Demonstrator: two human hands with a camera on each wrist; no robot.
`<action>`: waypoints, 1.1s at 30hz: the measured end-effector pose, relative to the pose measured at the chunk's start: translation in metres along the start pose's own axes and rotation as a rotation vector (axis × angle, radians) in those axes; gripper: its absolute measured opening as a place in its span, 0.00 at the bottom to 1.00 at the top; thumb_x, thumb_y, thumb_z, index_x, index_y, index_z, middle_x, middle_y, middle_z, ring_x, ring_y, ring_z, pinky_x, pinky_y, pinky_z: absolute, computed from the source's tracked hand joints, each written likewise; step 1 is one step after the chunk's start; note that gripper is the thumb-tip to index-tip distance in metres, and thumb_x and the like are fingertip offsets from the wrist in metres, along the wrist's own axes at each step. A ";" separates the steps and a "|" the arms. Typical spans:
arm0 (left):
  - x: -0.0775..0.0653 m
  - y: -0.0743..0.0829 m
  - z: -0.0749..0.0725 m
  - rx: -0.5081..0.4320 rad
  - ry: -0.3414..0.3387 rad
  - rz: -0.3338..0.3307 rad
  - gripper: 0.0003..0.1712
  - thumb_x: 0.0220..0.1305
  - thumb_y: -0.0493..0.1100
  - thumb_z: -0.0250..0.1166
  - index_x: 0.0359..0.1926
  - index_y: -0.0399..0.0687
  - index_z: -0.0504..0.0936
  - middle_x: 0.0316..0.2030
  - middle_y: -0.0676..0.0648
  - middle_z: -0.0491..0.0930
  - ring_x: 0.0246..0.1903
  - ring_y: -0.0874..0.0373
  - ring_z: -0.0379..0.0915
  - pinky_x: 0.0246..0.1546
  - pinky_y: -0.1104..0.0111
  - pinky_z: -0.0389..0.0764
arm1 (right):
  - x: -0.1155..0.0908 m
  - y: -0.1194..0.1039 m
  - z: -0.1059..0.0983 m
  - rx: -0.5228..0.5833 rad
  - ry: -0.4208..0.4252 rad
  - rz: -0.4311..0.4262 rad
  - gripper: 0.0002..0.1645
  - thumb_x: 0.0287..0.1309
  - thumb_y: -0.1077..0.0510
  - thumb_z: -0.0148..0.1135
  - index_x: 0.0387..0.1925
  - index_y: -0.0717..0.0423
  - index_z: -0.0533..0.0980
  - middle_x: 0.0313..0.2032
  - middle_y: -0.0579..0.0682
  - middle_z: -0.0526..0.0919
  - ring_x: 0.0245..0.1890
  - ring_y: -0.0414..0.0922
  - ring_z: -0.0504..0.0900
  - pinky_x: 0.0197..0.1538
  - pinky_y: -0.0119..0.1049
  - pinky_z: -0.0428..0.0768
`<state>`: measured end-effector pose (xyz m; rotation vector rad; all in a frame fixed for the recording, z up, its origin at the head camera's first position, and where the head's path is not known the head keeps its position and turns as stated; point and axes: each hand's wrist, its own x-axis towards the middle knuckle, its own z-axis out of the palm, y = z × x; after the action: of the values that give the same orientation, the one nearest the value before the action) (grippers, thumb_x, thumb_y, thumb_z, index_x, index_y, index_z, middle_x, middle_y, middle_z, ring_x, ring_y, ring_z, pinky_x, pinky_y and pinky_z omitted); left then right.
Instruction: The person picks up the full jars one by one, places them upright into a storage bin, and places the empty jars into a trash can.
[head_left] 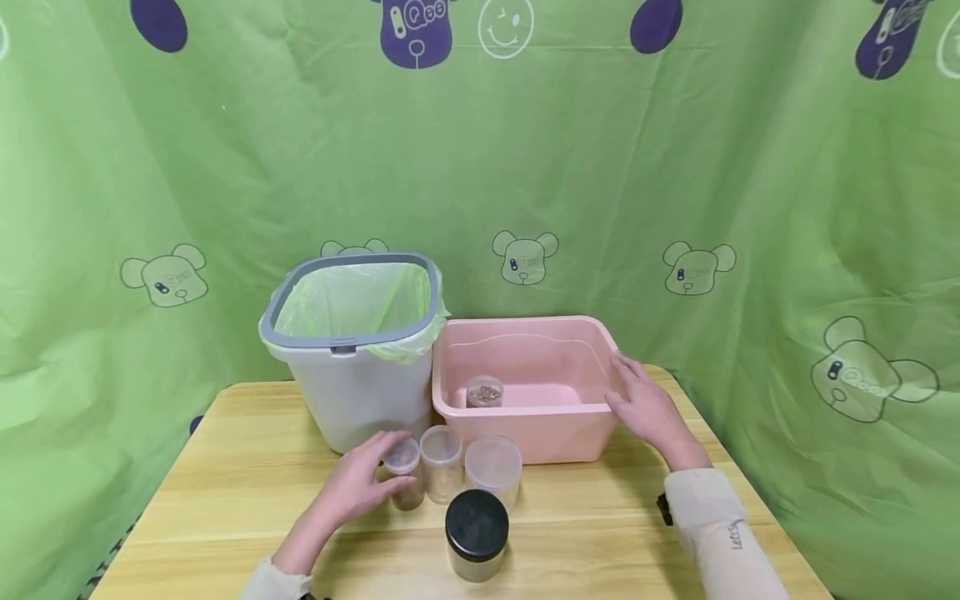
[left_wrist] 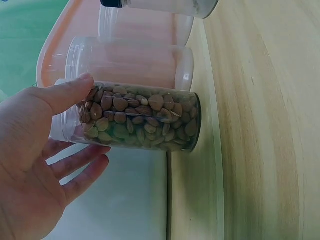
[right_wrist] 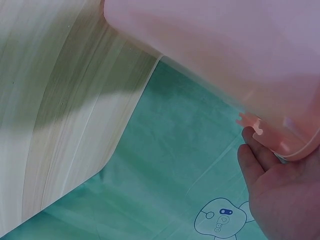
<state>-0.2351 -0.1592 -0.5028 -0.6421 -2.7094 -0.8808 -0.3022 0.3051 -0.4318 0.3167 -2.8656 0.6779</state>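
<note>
My left hand (head_left: 362, 482) is around a clear lidded jar of almonds (left_wrist: 140, 120) standing on the table. The thumb lies across the jar's near side just below the lid, and the other fingers reach loosely behind it, partly hidden. Beside it stand two clear jars with pale lids, a slim jar (head_left: 442, 467) and a wider jar (head_left: 493, 468). A black-lidded jar (head_left: 477, 533) is nearer to me. My right hand (head_left: 651, 410) rests at the right rim of a pink basin (head_left: 525, 433), its visible fingers fairly straight against the outside; the thumb is hidden in the right wrist view.
Left of the basin stands a grey bin (head_left: 360, 392) with a green liner bag. A small jar with brown contents (head_left: 484, 392) is inside the basin. The wooden table (head_left: 225, 475) ends at a green printed curtain (head_left: 570, 167) behind and beside it.
</note>
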 end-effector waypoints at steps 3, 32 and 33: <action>0.001 0.002 -0.001 0.011 -0.001 0.006 0.39 0.55 0.52 0.80 0.67 0.51 0.78 0.58 0.50 0.83 0.57 0.52 0.80 0.59 0.51 0.81 | 0.000 0.001 0.000 0.001 0.003 -0.004 0.42 0.73 0.53 0.51 0.80 0.67 0.51 0.79 0.66 0.52 0.74 0.73 0.59 0.71 0.72 0.61; 0.035 0.083 -0.078 0.099 0.157 0.279 0.36 0.64 0.54 0.73 0.71 0.52 0.74 0.55 0.49 0.82 0.52 0.55 0.81 0.48 0.55 0.85 | -0.001 0.000 -0.001 0.007 0.010 -0.017 0.42 0.72 0.52 0.50 0.80 0.67 0.51 0.80 0.65 0.52 0.74 0.73 0.59 0.71 0.72 0.62; 0.038 0.086 -0.080 0.091 0.157 0.284 0.36 0.65 0.54 0.72 0.71 0.52 0.74 0.56 0.49 0.82 0.52 0.55 0.81 0.48 0.55 0.85 | -0.001 0.000 -0.001 0.007 0.011 -0.019 0.42 0.72 0.52 0.50 0.79 0.67 0.51 0.80 0.65 0.52 0.74 0.73 0.59 0.71 0.72 0.62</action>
<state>-0.2222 -0.1323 -0.3833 -0.8708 -2.4256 -0.7009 -0.3015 0.3054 -0.4312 0.3393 -2.8471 0.6850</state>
